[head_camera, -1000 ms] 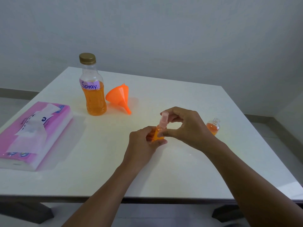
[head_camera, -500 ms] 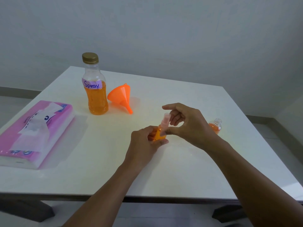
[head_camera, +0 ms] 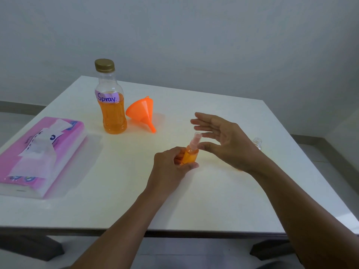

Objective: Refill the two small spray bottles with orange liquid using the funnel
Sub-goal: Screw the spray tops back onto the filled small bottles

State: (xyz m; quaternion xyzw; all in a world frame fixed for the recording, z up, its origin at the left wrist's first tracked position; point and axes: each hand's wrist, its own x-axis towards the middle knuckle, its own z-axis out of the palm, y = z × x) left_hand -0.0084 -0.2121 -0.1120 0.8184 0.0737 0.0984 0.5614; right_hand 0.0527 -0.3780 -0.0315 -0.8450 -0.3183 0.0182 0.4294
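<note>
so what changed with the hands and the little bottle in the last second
The right hand let go of the pink spray top and opened, fingers spread beside it. The left hand still grips the small spray bottle upright. The labelled bottle, funnel, tissue pack and second small bottle have not moved.

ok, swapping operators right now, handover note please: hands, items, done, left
Left hand grips the small spray bottle, orange-filled, pink spray head on.
Right hand open, fingers spread beside that head, holding nothing.
Second small bottle sits behind the right hand, mostly hidden, neck bare; fill not visible.
Big bottle labelled Spray is capped; orange funnel lies on its side beside it.
Done: first bottle looks filled and closed. Left: probably check the second and fit its head, which is not in view.
</note>
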